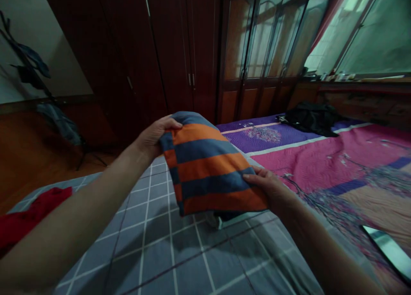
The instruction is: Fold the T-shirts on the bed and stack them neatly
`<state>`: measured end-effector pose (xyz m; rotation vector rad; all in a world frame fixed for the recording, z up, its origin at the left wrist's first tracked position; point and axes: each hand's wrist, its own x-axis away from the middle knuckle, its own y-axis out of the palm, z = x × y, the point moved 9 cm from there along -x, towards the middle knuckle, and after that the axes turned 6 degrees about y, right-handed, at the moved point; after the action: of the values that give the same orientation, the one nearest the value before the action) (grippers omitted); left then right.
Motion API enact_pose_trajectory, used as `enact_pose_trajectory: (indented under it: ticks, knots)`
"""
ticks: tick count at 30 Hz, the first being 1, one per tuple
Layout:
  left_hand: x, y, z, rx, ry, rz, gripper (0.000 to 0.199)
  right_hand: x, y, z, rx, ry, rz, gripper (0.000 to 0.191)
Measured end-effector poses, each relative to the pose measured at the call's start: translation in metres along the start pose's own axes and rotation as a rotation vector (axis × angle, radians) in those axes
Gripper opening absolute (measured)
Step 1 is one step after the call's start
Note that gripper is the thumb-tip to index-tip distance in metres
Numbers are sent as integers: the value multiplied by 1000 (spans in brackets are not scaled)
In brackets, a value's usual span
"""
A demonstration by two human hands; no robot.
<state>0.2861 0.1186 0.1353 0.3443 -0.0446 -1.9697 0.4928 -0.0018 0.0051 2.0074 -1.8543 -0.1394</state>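
A piece of cloth with orange and blue-grey stripes [208,162], which looks like a folded garment, hangs tilted between my hands above the bed. My left hand [157,132] grips its upper left corner, thumb on the front. At its right edge my right hand [265,181] pinches the fabric, with the thumb showing in front and the other fingers mostly behind. Under the cloth's lower edge, part of a dark and white item [218,220] shows; most of it is hidden.
A grey checked sheet [154,243] covers the near bed, with red cloth [41,209] at left. To the right lie a floral purple-pink bedspread [295,162], a black bag [311,117] and a phone [390,250]. Dark wardrobes [202,51] and a coat stand [48,91] stand behind.
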Motion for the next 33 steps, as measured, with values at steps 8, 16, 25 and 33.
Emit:
enact_pose_trajectory:
  ticks: [8, 16, 25, 33]
  knots:
    - [-26, -10, -194, -344, -333, 84, 30, -35, -118, 59, 191, 46, 414, 28]
    - [45, 19, -173, -793, 134, -252, 78, -40, -130, 70, 207, 0, 484, 33]
    - [103, 76, -150, -1345, 677, -591, 17, -37, -133, 38, 289, 33, 496, 42]
    - [118, 107, -162, -1421, 774, -631, 14, -59, -143, 20, 668, 170, 522, 27]
